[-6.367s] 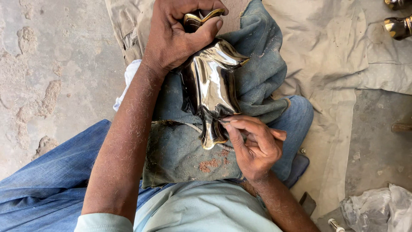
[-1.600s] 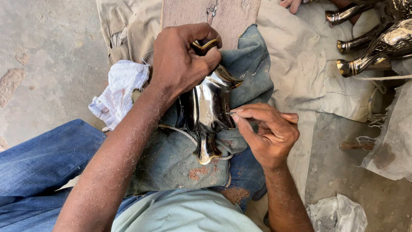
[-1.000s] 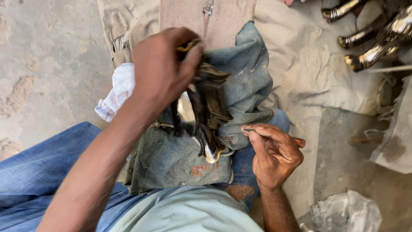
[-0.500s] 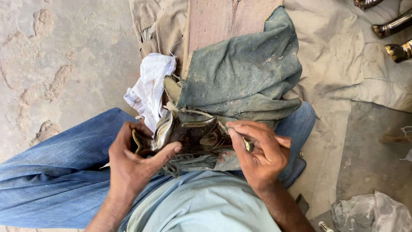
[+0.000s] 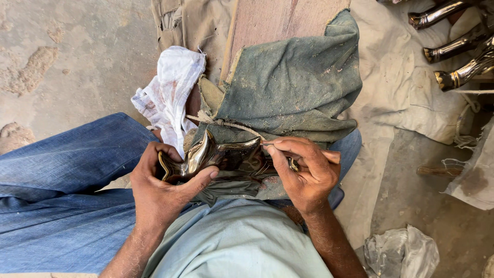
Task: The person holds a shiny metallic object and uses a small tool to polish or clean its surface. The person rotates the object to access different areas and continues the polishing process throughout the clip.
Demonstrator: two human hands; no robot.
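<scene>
A shiny polished metal piece with curved, flared edges lies across my lap, close to my belly. My left hand grips its left end, thumb over the top. My right hand pinches a thin tool whose tip touches the piece's right side. Behind the piece, a dusty green-grey cloth is draped over a wooden board and tied with a cord.
A stained white rag lies left of the board. Several shiny metal legs rest on beige cloth at the upper right. A crumpled plastic bag lies on the concrete floor at lower right. My jeans fill the left.
The metal piece stood upright on the cloth with my left hand on top. It is now turned down into my lap, my left hand holding its near end; the right hand keeps its tool.
</scene>
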